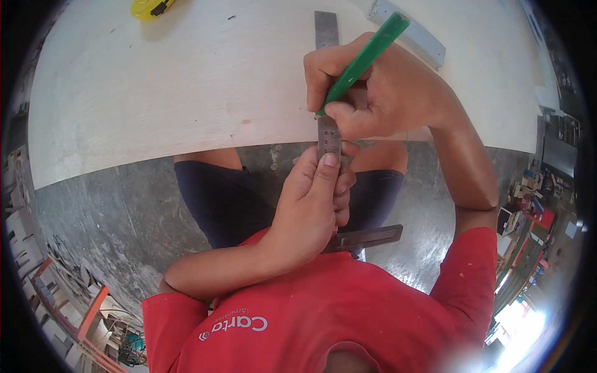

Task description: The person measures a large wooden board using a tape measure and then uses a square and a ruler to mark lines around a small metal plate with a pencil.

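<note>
A steel ruler (326,34) lies over the near edge of a pale board (155,93), pointing away from me. My left hand (311,205) is closed around the ruler's near end, thumb on top, just off the board's edge. A thick green pencil (367,62) is pinched in my right hand (398,87), its tip down at the ruler's left edge. That hand rests over the ruler and hides part of it. From beside my left wrist a dark flat bar (373,237) sticks out to the right; whether it joins the ruler is hidden.
A yellow tape measure (149,7) sits at the board's far left. Behind my right hand lies a grey metal bar (416,37). Concrete floor (112,211) shows below the board, with cluttered shelving (535,230) at right and stacked material (56,298) at lower left.
</note>
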`<action>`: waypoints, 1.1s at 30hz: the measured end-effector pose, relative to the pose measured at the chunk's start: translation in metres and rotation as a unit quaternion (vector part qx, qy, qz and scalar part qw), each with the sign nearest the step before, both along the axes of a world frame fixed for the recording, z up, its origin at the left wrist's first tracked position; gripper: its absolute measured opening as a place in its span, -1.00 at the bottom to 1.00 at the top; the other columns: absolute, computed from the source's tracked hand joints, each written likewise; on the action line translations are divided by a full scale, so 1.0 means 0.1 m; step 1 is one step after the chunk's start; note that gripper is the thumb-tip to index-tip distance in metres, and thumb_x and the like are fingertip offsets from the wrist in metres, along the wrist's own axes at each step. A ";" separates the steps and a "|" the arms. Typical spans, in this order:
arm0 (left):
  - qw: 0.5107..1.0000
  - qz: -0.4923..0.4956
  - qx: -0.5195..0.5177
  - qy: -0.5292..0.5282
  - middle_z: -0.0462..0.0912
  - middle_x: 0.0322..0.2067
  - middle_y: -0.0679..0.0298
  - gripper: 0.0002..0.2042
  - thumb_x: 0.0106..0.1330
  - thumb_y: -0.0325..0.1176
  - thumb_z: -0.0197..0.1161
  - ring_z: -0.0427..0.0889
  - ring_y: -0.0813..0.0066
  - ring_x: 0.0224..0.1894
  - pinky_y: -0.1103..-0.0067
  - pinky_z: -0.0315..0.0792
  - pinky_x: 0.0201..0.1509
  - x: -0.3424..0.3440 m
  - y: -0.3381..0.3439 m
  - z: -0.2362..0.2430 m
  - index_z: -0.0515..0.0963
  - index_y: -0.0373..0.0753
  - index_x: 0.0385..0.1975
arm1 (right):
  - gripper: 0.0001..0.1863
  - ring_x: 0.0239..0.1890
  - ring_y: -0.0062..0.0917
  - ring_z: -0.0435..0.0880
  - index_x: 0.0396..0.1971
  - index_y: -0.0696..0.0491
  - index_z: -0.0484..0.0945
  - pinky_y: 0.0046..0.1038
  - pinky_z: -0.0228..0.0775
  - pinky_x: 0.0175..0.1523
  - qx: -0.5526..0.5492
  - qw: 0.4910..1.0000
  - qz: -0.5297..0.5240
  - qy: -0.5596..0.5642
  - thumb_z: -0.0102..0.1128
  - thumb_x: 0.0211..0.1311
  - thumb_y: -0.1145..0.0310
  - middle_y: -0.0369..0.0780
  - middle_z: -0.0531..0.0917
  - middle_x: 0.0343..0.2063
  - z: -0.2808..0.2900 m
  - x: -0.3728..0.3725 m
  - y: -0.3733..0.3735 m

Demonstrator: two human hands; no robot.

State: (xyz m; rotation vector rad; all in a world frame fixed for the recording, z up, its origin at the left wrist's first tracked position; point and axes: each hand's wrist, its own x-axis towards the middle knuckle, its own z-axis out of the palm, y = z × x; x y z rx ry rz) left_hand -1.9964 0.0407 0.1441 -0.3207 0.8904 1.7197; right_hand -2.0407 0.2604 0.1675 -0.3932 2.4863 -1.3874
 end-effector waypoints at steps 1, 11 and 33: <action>1.000 0.000 0.002 0.005 0.30 -0.35 0.45 -0.74 0.76 -0.13 -0.05 0.15 0.73 -0.46 0.72 0.19 -0.43 0.00 0.00 0.00 0.46 -0.12 0.16 | -0.84 -0.47 -0.63 0.61 -0.34 0.19 0.67 -0.53 0.47 -0.35 0.001 1.000 0.001 -0.016 0.22 0.04 0.55 -0.26 0.70 -0.47 0.03 -0.01 -0.01; 1.000 0.009 0.009 -0.004 0.31 -0.35 0.45 -0.74 0.76 -0.12 -0.05 0.16 0.72 -0.45 0.69 0.17 -0.42 0.04 0.00 0.01 0.45 -0.11 0.15 | -0.86 -0.57 -0.61 0.79 -0.32 0.15 0.64 -0.56 0.54 -0.40 -0.035 0.999 0.018 -0.007 0.17 0.11 0.55 -0.27 0.67 -0.63 -0.06 0.02 0.00; 1.000 0.012 -0.002 0.016 0.29 -0.37 0.46 -0.75 0.76 -0.13 -0.06 0.15 0.72 -0.44 0.69 0.16 -0.41 0.06 0.01 0.05 0.46 -0.12 0.15 | -0.86 -0.50 -0.66 0.61 -0.37 0.20 0.67 -0.58 0.41 -0.45 -0.045 0.999 -0.001 0.009 0.23 0.03 0.52 -0.25 0.70 -0.47 -0.08 0.04 0.00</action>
